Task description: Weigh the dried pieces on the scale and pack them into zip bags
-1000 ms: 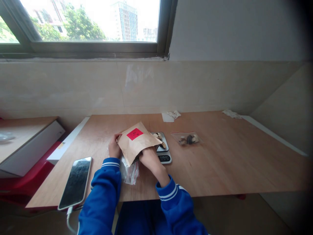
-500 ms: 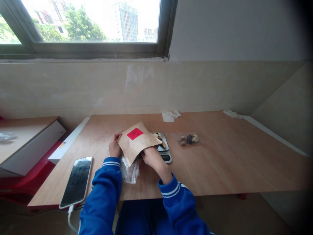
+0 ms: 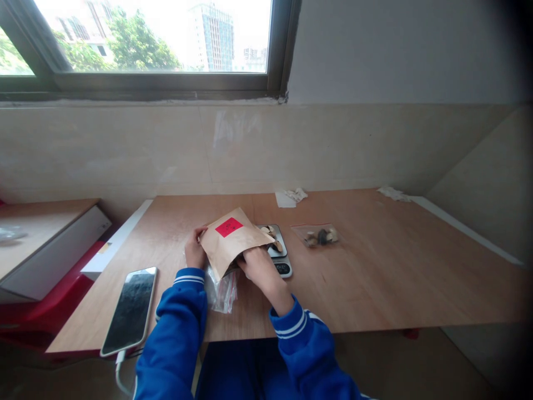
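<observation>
A brown kraft paper bag [image 3: 222, 247] with a red label is tilted over the table, its mouth facing my right side. My left hand [image 3: 195, 248] grips the bag's left edge, thumb on top. At the opening is my right hand [image 3: 260, 266], its fingers reaching inside, where the bag hides them. Partly behind the bag stands a small digital kitchen scale [image 3: 283, 261], with pale dried slices [image 3: 275, 243], perhaps mushroom, on its plate. Clear zip bags [image 3: 224, 294] lie beneath the paper bag.
Right of the scale lies a clear zip bag holding dried pieces [image 3: 322, 237]. A phone [image 3: 130, 311] with a white cable rests at the table's left edge. Crumpled tissue [image 3: 296, 195] lies near the wall, and another piece [image 3: 395, 194] at the back right.
Almost nothing differs. My right hand has shifted very slightly at the bag's mouth, and the bag's lower edge has moved a little. The left hand keeps its grip.
</observation>
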Tool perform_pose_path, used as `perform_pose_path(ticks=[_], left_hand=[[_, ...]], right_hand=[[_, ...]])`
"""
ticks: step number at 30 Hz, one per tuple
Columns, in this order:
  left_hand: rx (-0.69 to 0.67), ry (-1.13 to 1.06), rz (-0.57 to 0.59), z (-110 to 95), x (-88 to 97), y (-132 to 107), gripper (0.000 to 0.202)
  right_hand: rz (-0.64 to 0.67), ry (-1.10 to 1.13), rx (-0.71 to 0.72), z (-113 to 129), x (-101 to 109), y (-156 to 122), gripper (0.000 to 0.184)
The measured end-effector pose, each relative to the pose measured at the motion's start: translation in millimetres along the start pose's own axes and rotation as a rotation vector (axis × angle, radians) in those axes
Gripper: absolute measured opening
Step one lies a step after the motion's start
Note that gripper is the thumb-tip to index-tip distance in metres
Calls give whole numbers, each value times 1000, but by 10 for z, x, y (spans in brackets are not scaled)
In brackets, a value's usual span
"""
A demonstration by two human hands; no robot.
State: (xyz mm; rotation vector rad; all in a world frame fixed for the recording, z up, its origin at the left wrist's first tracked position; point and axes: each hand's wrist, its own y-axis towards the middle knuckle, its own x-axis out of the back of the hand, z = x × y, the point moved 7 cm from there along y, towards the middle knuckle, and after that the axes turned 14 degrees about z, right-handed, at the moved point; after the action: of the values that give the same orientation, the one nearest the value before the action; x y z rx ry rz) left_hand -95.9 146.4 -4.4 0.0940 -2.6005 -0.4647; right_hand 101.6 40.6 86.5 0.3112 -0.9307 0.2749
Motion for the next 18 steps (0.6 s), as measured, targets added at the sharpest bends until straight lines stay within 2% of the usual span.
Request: perform_pose_path(ticks=[8,13,18], left_hand=[[38,1,-23,-44,48,-49,30],[80,23,-42,-42,90,-60,31],[85,12,-47,-39,106,-62,30]], right_hand=[[16,-205,-182,121,108,99,37],[73,-264,-157,108,214,154,26],[5,-204,-49,125,304,80,24]])
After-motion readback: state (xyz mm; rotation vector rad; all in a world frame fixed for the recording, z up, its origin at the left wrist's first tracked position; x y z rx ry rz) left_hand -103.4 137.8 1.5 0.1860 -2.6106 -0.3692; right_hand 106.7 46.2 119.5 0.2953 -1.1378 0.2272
